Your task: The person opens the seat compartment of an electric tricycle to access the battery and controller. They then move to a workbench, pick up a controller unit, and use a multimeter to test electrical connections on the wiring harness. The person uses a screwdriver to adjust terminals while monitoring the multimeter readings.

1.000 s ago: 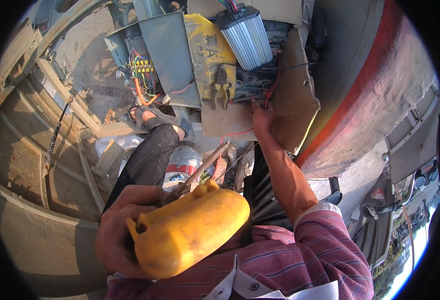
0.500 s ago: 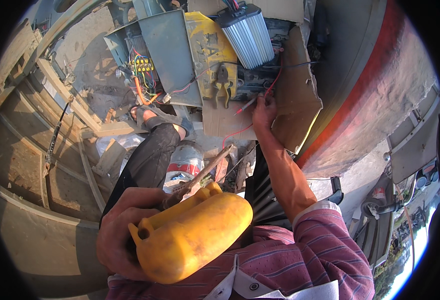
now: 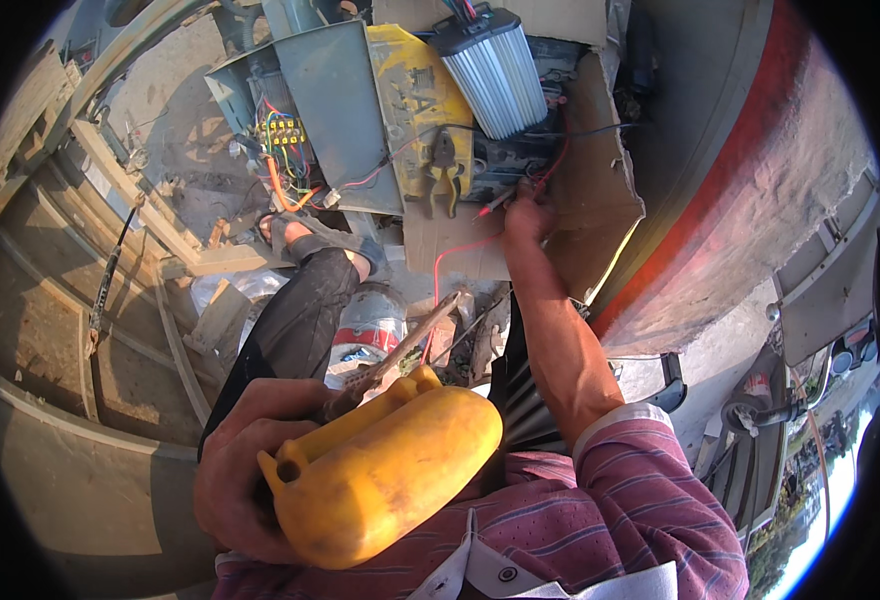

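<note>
My left hand (image 3: 245, 465) is wrapped round a yellow rubber-cased device (image 3: 390, 460), its face turned away; a wooden stick (image 3: 415, 335) runs out behind it. My right hand (image 3: 528, 208) holds a test probe (image 3: 490, 206) with a red tip pointing down-left, over the inner edge of a cardboard box (image 3: 590, 170); a red lead trails from there. Beside it lie black-and-yellow pliers (image 3: 444, 175) on a yellow sheet (image 3: 420, 80). Above my right hand sits a finned silver controller (image 3: 490, 75) with wires; left of these, an open grey metal enclosure (image 3: 335, 120) holds a wired terminal block (image 3: 283, 131).
Wooden framing (image 3: 140, 200) fills the left side. My sandalled left foot (image 3: 290, 235) rests below the enclosure. A white-and-red bucket (image 3: 365, 335) stands between my legs. A large curved red-edged surface (image 3: 720, 200) borders the right, with metal parts and pipes (image 3: 760, 410) below.
My right hand has lifted slightly and moved right, bringing the red-tipped probe into view, and its forearm shifted a little left. The yellow device in my left hand has shifted slightly down.
</note>
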A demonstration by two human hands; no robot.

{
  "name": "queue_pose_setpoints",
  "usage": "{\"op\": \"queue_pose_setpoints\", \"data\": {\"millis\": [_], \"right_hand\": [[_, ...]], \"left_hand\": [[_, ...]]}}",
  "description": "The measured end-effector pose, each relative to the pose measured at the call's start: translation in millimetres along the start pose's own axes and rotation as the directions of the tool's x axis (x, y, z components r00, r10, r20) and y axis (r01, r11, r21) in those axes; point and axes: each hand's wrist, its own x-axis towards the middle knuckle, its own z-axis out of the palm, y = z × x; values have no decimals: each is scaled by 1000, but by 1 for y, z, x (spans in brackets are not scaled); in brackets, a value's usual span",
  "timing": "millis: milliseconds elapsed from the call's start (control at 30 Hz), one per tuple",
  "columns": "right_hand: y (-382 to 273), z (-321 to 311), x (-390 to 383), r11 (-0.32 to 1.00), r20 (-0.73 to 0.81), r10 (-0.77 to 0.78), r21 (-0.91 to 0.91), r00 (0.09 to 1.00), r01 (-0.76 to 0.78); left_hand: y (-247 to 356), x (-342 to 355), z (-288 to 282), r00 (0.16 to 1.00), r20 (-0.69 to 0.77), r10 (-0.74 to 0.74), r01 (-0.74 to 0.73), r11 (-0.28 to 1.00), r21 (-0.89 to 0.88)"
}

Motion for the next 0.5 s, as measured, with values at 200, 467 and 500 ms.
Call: {"op": "queue_pose_setpoints", "data": {"millis": [200, 467, 500], "right_hand": [[-16, 12, -8, 998, -63, -57, 22, 996, 59], [-35, 6, -25, 951, 121, 180, -274, 976, -141], [-33, 5, -21, 945, 146, 199, -290, 969, -151]], "left_hand": [[0, 0, -9, 998, 64, 28, -28, 1000, 11], [-19, -12, -21, 979, 202, 13, -9, 1000, -23], [-19, -12, -23, 976, 217, -4, 6, 1000, -11]]}}
